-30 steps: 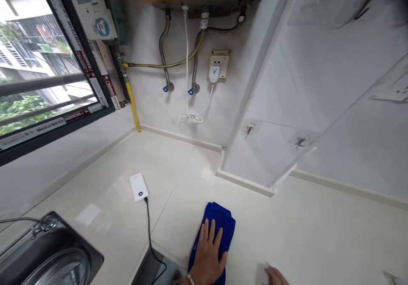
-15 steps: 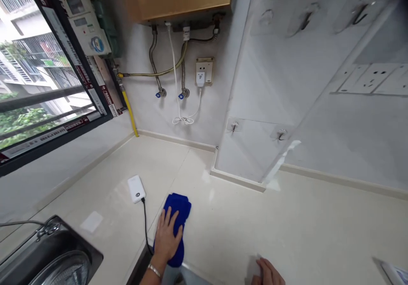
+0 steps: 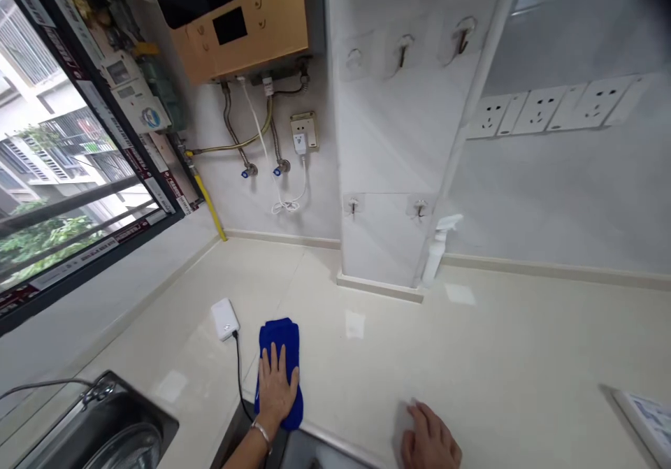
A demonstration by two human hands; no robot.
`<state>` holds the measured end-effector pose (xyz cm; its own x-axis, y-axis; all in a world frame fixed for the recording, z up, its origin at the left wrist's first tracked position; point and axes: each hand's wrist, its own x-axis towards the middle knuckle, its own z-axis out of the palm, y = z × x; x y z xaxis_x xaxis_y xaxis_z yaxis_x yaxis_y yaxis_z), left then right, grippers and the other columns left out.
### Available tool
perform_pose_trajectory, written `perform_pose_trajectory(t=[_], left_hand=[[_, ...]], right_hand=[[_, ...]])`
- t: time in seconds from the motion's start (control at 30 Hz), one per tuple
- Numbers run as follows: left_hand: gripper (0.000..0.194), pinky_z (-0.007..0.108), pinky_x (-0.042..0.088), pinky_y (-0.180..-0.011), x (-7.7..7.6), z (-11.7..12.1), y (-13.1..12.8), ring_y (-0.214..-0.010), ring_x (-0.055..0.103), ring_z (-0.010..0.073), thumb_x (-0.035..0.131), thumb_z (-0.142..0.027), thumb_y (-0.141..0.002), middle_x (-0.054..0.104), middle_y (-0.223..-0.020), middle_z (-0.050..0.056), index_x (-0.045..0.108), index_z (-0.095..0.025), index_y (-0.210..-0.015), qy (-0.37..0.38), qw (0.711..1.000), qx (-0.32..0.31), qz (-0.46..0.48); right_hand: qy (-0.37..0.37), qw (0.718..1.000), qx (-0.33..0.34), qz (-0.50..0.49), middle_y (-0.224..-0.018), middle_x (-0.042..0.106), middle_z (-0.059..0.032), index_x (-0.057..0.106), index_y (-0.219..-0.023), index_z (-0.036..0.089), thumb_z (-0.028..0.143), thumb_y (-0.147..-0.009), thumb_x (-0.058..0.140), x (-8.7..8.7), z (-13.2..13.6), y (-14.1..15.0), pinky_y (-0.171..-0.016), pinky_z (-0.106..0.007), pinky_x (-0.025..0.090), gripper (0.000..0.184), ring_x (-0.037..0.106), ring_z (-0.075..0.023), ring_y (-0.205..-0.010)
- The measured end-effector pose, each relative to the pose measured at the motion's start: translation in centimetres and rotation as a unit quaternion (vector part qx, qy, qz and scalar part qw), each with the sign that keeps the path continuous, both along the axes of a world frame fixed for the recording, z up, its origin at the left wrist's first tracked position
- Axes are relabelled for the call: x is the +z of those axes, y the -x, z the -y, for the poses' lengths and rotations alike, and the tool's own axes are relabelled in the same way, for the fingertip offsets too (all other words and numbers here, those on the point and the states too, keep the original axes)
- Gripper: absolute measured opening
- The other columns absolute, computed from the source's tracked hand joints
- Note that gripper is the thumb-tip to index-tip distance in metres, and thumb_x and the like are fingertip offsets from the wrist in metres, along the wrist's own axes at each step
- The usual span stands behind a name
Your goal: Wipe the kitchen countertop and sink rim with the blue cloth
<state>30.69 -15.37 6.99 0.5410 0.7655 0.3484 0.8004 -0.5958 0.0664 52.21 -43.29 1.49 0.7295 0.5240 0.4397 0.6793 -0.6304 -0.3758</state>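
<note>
My left hand (image 3: 276, 386) lies flat, fingers spread, on a folded blue cloth (image 3: 280, 336) on the cream countertop (image 3: 498, 357). The cloth sits just right of a white power bank (image 3: 224, 319) with a black cable (image 3: 238, 374) running toward the counter's front edge. My right hand (image 3: 430, 441) rests palm down on the bare counter near the front edge, fingers stretched out, holding nothing.
A steel sink (image 3: 105, 430) is at the lower left. A white spray bottle (image 3: 437, 249) stands against the wall column. A water heater (image 3: 241, 25), pipes and sockets (image 3: 550, 109) are on the wall; a window (image 3: 57, 175) is left. A white object (image 3: 647, 416) lies far right.
My left hand has slid the blue cloth leftward across the counter toward the power bank. The view has tilted up, showing more wall. My right hand has stayed on the counter.
</note>
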Motion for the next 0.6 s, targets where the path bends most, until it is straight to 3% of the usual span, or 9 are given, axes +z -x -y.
perform_pose_trajectory(t=[0.2, 0.37, 0.5, 0.6], left_hand=[[0.065, 0.057, 0.036, -0.122, 0.0, 8.6, -3.3, -0.154, 0.016, 0.0362, 0.041, -0.043, -0.098, 0.019, -0.167, 0.01, 0.022, -0.026, -0.158, 0.048, 0.99, -0.129, -0.039], [0.074, 0.066, 0.021, -0.126, 1.4, 14.8, -7.0, -0.155, -0.002, 0.0392, 0.04, -0.043, -0.097, -0.003, -0.168, 0.008, 0.002, -0.028, -0.16, 0.204, 0.937, -0.279, -0.058], [0.077, 0.069, 0.014, -0.126, 2.0, 16.9, -10.5, -0.153, -0.01, 0.0407, 0.042, -0.042, -0.097, -0.01, -0.168, 0.007, -0.001, -0.03, -0.159, 0.268, 0.881, -0.387, -0.056], [0.074, 0.068, 0.014, -0.127, 2.2, 16.5, -12.7, -0.154, -0.008, 0.0392, 0.041, -0.046, -0.097, -0.007, -0.169, 0.005, 0.004, -0.033, -0.16, 0.28, 0.854, -0.437, -0.041]], right_hand=[[-0.014, 1.0, 0.016, 0.012, -0.125, 0.065, -0.0141, 0.062, -0.122, 0.02, 0.018, -0.089, 0.043, 2.4, 0.0, 0.5, -0.089, -0.045, 0.042, 0.038, 0.057, -0.0305, -0.112], [-0.095, 0.995, 0.033, -0.005, -0.129, 0.062, -0.0164, 0.049, -0.14, 0.017, 0.021, -0.095, 0.036, 1.9, 0.4, 0.4, -0.092, -0.045, 0.044, 0.047, 0.057, -0.0292, -0.117], [-0.225, 0.973, 0.028, -0.037, -0.131, 0.059, -0.0174, 0.046, -0.142, 0.015, 0.027, -0.1, 0.029, 0.6, 0.8, 0.0, -0.1, -0.049, 0.045, 0.047, 0.055, -0.0279, -0.121], [-0.248, 0.968, 0.013, -0.044, -0.129, 0.059, -0.0174, 0.048, -0.138, 0.014, 0.031, -0.1, 0.03, -0.5, 1.0, -0.8, -0.104, -0.053, 0.045, 0.045, 0.054, -0.0286, -0.122]])
